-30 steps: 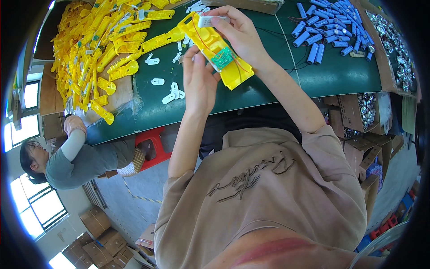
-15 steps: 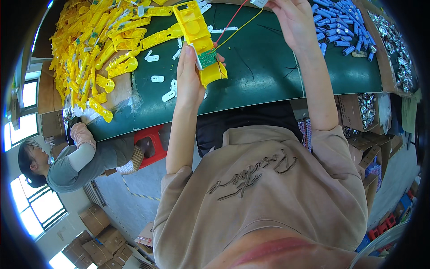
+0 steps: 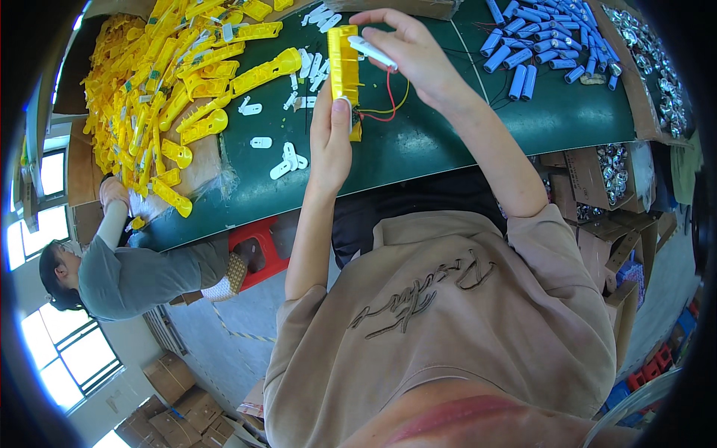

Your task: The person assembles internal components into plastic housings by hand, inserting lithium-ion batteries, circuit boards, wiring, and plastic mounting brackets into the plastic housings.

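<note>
My left hand (image 3: 331, 142) is closed round the lower part of a yellow plastic casing (image 3: 343, 63), held upright above the table, its compartments turned partly to the side. In my right hand (image 3: 418, 60), pinched between fingers and thumb, is a flat white part (image 3: 372, 52) close against the casing's upper right edge. A red wire (image 3: 392, 93) and a yellow wire loop from the white part down to the casing near my left thumb. The green circuit board there is mostly hidden by that thumb.
Yellow casings (image 3: 149, 97) lie heaped at the left of the green table (image 3: 426, 138). White clips (image 3: 287, 163) are scattered beside them. Blue cylindrical cells (image 3: 545, 37) are piled at the right, near a box of shiny metal parts (image 3: 650, 67). Another person (image 3: 142, 280) is at the left.
My right hand has brought the white part down and left to the casing, and the wires have slackened into loops. The casing has turned edge-on. The other person's arm has reached to the table.
</note>
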`<state>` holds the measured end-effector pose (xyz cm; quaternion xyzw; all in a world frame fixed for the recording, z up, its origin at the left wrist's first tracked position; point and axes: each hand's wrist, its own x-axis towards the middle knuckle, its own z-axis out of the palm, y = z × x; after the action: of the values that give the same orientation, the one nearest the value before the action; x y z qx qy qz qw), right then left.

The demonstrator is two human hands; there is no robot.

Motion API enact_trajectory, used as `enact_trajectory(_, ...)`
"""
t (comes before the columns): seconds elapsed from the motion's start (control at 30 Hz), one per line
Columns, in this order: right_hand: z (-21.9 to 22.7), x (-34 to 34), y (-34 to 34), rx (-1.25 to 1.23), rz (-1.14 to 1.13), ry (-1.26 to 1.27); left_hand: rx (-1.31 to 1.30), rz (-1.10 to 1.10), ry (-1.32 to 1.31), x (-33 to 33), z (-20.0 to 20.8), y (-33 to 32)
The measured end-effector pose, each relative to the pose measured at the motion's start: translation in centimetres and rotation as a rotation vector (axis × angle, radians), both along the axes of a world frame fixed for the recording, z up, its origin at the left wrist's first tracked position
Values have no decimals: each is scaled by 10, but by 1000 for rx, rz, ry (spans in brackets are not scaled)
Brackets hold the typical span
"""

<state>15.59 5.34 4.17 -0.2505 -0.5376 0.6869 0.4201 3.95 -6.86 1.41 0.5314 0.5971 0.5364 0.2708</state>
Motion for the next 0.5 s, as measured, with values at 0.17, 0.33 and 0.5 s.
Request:
enact_trajectory(0.17, -17, 4, 13, -74, -33, -39, -10, -23, 308, 5, -1, 2)
enact_trajectory(0.33, -26, 10, 15, 390, -428, -221, -215, -253, 4, 2, 7, -7)
enact_trajectory(0.5, -38, 22, 19, -74, 186, 126, -181, -285, -474, 2, 8, -9)
